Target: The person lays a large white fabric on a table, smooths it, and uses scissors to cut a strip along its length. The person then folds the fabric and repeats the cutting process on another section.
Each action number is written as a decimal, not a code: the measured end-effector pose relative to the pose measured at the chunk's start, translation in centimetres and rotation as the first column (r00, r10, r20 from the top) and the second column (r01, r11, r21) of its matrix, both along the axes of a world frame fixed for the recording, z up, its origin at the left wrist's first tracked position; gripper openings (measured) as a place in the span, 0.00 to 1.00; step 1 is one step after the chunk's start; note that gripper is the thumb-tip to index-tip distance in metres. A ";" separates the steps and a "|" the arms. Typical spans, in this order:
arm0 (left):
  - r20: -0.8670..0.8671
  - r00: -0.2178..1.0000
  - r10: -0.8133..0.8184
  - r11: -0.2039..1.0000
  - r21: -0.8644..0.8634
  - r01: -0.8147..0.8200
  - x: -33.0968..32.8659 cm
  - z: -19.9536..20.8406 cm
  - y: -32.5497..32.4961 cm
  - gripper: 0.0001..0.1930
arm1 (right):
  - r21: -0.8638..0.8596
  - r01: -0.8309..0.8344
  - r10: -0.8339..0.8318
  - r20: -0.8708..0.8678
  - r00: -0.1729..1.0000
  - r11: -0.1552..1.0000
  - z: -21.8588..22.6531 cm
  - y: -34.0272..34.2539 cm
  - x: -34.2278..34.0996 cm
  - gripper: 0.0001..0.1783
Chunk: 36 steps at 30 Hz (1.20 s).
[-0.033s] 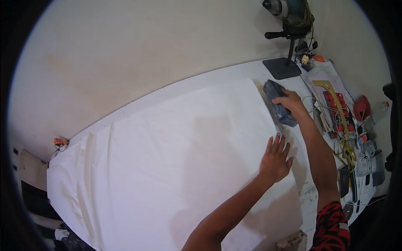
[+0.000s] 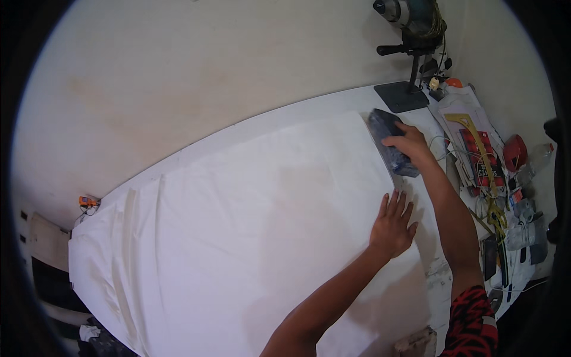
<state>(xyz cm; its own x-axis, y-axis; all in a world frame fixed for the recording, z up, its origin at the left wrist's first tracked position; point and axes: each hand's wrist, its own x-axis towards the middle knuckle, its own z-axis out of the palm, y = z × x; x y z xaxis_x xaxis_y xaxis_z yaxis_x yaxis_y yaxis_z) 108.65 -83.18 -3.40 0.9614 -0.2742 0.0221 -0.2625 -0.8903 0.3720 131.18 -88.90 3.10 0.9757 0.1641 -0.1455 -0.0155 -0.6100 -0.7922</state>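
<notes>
White fabric [image 2: 250, 226] lies spread over the long table, its right edge running beneath my hands. My right hand [image 2: 410, 144] grips a dark blue-grey, brick-shaped block [image 2: 385, 128] that looks wrapped in plastic. The block rests along the fabric's right edge, near the far corner; its underside is hidden. Closer to me, my left hand [image 2: 392, 226] lies flat on the fabric with fingers spread, fingertips at that same edge. A brownish block [image 2: 416, 344] sits on the fabric's near right corner, partly cut off by the picture's lower border.
An upright fabric-cutting machine [image 2: 410, 53] stands on its flat base at the far right. Along the right side lie papers, a yellow curved ruler [image 2: 476, 134], a red pouch [image 2: 514, 152], cables and a clear bottle [image 2: 538, 160]. Folds [image 2: 134, 238] bunch up at the fabric's left end.
My right hand has shifted the dark block slightly left and away from me, closer onto the fabric's edge. My left hand has stayed nearly still.
</notes>
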 end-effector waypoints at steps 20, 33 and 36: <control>0.113 0.107 0.988 0.098 0.079 -0.992 -73.3 2.6 25.2 0.32 | -0.834 -0.107 0.413 0.154 0.898 0.542 -4.8 -4.0 -23.3 0.32; -0.122 0.780 0.613 0.748 -0.228 -0.623 -87.7 2.5 27.9 0.42 | -0.132 -0.922 0.797 0.557 0.234 0.363 2.8 41.7 -87.6 0.24; -0.475 0.874 0.104 0.286 -0.827 -0.484 -96.7 3.2 34.0 0.31 | -0.179 -0.967 0.773 0.634 0.028 0.182 6.1 55.9 -104.7 0.28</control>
